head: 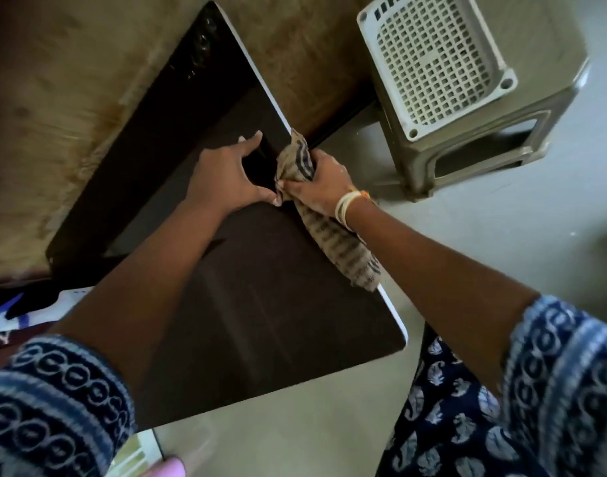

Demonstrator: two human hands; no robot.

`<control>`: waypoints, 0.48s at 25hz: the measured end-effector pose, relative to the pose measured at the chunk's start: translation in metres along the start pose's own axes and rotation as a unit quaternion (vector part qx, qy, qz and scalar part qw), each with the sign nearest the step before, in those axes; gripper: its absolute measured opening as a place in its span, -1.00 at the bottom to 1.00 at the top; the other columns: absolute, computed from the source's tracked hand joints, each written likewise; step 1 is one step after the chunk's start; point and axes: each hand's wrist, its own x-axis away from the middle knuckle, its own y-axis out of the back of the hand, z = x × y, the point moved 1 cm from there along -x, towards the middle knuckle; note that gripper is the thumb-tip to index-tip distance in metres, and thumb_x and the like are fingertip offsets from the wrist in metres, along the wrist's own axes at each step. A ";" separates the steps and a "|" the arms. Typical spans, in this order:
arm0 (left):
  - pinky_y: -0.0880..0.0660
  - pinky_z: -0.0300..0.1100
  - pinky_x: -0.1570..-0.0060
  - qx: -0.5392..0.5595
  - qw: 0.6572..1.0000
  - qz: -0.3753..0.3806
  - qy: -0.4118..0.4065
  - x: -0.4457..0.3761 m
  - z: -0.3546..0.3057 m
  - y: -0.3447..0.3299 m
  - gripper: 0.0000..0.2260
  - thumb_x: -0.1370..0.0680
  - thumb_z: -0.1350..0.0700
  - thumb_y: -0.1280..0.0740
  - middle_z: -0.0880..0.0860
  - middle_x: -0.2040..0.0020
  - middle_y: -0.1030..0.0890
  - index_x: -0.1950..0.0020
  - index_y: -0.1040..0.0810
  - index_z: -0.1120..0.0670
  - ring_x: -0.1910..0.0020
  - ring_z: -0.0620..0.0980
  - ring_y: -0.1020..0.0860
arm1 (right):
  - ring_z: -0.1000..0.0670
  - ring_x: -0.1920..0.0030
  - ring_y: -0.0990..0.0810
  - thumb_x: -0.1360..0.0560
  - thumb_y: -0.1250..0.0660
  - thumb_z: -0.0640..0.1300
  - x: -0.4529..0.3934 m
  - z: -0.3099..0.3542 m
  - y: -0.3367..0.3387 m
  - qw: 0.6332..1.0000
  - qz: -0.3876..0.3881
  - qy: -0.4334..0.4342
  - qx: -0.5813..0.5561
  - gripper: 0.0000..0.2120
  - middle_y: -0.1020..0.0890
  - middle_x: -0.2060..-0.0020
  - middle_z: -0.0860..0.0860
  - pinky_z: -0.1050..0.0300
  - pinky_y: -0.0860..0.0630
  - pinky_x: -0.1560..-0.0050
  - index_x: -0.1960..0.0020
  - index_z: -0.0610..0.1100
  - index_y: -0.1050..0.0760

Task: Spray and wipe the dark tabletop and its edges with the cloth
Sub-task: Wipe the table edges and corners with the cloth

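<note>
The dark tabletop (pixel 260 304) runs diagonally through the head view, with a pale strip along its right edge (pixel 393 308). My right hand (pixel 324 185) is shut on a tan striped cloth (pixel 343 249) and presses it against that right edge; the cloth's tail trails back along the edge under my wrist. My left hand (pixel 226 177) rests on the tabletop just left of the cloth, fingers spread, thumb touching the cloth's bunched end. No spray bottle is in view.
A grey plastic stool (pixel 467 94) with a white perforated seat stands on the floor right of the table. A worn brown wall (pixel 71 98) lies behind the table. White and blue items (pixel 26 311) sit at the left. Something pink (pixel 168 468) shows at the bottom edge.
</note>
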 end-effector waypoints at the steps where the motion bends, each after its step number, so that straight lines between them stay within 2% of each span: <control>1: -0.33 -0.02 -0.42 -0.004 1.000 0.002 -0.005 0.000 0.003 0.001 0.05 -0.09 -0.23 -0.62 0.12 -0.46 -0.40 -0.52 -0.27 -0.13 -0.43 0.07 -0.38 | -0.02 -0.18 -0.54 -0.37 -0.48 0.13 -0.021 0.011 -0.002 1.000 0.005 -0.003 -0.001 -0.44 -0.59 -0.16 -0.01 0.17 -0.46 -0.14 -0.27 -0.08 -0.45; 4: -0.34 -0.06 -0.41 0.004 1.000 -0.005 -0.010 -0.002 0.012 -0.001 0.06 -0.07 -0.27 -0.60 0.05 -0.41 -0.47 -0.52 -0.27 -0.15 -0.39 0.04 -0.44 | 0.01 -0.11 -0.59 -0.32 -0.52 0.12 -0.068 0.038 -0.001 0.999 0.039 -0.004 -0.021 -0.43 -0.63 -0.09 0.01 0.18 -0.51 -0.11 -0.25 -0.09 -0.50; 7: -0.41 0.02 -0.36 0.027 1.000 -0.008 -0.007 -0.006 0.016 -0.007 0.13 0.02 -0.38 -0.51 -0.02 -0.39 -0.50 -0.51 -0.25 -0.18 -0.36 0.05 -0.47 | 0.02 -0.09 -0.60 -0.31 -0.54 0.09 -0.083 0.037 -0.003 0.998 0.050 -0.007 -0.041 -0.41 -0.63 -0.08 0.02 0.15 -0.52 -0.14 -0.27 -0.09 -0.49; 10: -0.42 0.05 -0.34 0.036 0.999 -0.007 0.014 -0.006 0.015 -0.008 0.14 0.01 -0.31 -0.57 0.01 -0.43 -0.45 -0.52 -0.20 -0.23 -0.39 0.08 -0.44 | -0.01 -0.10 -0.60 -0.30 -0.51 0.14 -0.056 0.019 -0.007 0.999 0.028 -0.015 -0.031 -0.41 -0.62 -0.09 0.02 0.01 -0.53 -0.19 -0.26 -0.03 -0.47; 12: -0.40 0.04 -0.37 0.025 1.000 -0.002 0.017 -0.007 0.013 -0.009 0.12 -0.05 -0.24 -0.62 0.01 -0.48 -0.38 -0.53 -0.18 -0.23 -0.43 0.07 -0.39 | 0.00 -0.09 -0.60 -0.29 -0.52 0.14 -0.015 -0.007 -0.005 0.999 0.022 -0.035 -0.024 -0.43 -0.63 -0.07 0.04 0.00 -0.54 -0.18 -0.23 -0.01 -0.49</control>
